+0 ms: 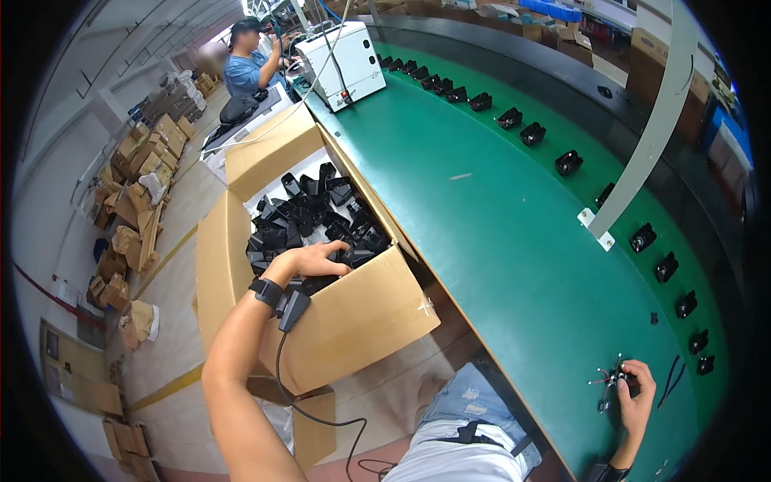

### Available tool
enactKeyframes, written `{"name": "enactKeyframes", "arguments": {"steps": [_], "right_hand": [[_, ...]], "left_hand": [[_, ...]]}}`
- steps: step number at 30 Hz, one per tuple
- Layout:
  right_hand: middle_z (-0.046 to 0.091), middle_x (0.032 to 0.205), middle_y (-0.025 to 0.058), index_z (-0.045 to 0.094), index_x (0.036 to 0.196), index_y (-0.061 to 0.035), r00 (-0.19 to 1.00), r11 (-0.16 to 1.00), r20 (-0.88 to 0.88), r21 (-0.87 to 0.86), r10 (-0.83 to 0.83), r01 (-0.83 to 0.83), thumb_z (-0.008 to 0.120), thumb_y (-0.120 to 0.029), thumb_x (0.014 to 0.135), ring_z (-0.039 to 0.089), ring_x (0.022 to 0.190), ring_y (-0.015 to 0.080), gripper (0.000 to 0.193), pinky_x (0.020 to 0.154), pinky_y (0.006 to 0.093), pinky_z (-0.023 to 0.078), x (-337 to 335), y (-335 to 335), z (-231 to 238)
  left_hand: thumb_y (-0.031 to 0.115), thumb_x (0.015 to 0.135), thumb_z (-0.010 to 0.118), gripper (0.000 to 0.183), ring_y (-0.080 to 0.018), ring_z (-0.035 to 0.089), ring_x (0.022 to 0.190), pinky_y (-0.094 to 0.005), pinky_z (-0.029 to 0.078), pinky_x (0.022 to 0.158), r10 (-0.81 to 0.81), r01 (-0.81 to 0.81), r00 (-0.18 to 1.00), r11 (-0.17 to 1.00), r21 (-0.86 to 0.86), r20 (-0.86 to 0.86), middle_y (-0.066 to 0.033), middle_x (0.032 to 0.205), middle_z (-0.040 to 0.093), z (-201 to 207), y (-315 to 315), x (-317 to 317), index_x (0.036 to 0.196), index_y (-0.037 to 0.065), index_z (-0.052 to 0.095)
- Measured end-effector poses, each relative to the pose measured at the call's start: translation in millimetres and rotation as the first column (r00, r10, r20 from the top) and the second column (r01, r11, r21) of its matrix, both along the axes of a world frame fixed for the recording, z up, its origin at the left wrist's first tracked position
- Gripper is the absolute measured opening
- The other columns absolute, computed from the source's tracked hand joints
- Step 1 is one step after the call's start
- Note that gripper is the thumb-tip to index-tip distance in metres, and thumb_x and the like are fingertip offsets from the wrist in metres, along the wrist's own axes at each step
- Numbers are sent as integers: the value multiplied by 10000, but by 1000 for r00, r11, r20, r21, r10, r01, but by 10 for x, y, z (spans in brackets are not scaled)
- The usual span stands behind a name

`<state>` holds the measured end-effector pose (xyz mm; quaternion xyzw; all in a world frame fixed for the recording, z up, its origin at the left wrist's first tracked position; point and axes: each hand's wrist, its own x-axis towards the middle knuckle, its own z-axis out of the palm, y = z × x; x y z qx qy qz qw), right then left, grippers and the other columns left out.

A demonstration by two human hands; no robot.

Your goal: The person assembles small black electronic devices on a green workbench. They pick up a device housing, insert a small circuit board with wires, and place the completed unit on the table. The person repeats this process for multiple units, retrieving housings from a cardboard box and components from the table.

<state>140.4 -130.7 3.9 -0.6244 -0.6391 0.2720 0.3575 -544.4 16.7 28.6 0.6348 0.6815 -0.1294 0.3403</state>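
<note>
My left hand [313, 260] reaches over the near edge of a cardboard box [353, 321]. Its fingers are spread and bent down among the black plastic housings [301, 213] piled inside; whether a fingertip touches one is hard to make out. A dark strap with a black cabled module [294, 312] sits around that wrist. At the lower right, my right hand [635, 394] is closed on a small black part with thin wires [617, 376], some red, just over the green worktop [482, 209]. Beside this hand lies a pair of black-handled tweezers or pliers [673, 381].
Several black housings [569, 163] stand in a curved row along the worktop's far side. A pale metal post [642, 153] is bolted there. A white machine [344, 67] stands at the far end, near a person in blue [245, 72]. Cardboard boxes [148, 161] line the left wall.
</note>
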Motion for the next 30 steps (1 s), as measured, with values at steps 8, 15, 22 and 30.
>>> {"name": "enactKeyframes", "arguments": {"steps": [8, 15, 22, 30], "right_hand": [[652, 1063, 146, 640, 997, 31, 994, 994, -11, -25, -105, 105, 640, -36, 808, 618, 919, 217, 201, 814, 312, 484, -102, -26, 5], [654, 1034, 152, 632, 986, 35, 997, 994, 32, 85, -71, 68, 636, -21, 815, 617, 915, 226, 180, 822, 319, 484, -43, -40, -77], [655, 1027, 143, 642, 989, 33, 995, 995, -53, 52, -82, 85, 640, -26, 806, 615, 906, 215, 192, 810, 315, 482, -32, -59, -111], [671, 1020, 143, 663, 975, 30, 996, 995, -10, 37, -93, 93, 645, -13, 786, 633, 901, 211, 195, 804, 302, 488, -30, -80, -39]], "left_hand": [[589, 695, 761, 974, -430, 522, 1284, -458, 433, 1073, 100, -95, 992, 993, 68, -74, -324, 1387, 507, -160, -84, 155, 1491, 128, 441], [449, 681, 827, 743, -347, 639, 1134, -403, 492, 977, 108, -121, 993, 941, 316, 56, -234, 1190, 674, -17, -204, 59, 1287, 63, 636], [408, 743, 860, 727, -241, 617, 1104, -331, 468, 966, 281, -362, 907, 901, 239, 312, -166, 1170, 679, 255, -261, 92, 1273, -31, 626], [337, 773, 851, 558, -82, 658, 794, -252, 531, 715, 301, -509, 675, 851, 130, 674, -8, 981, 709, 778, -182, 102, 1225, 64, 671]]}}
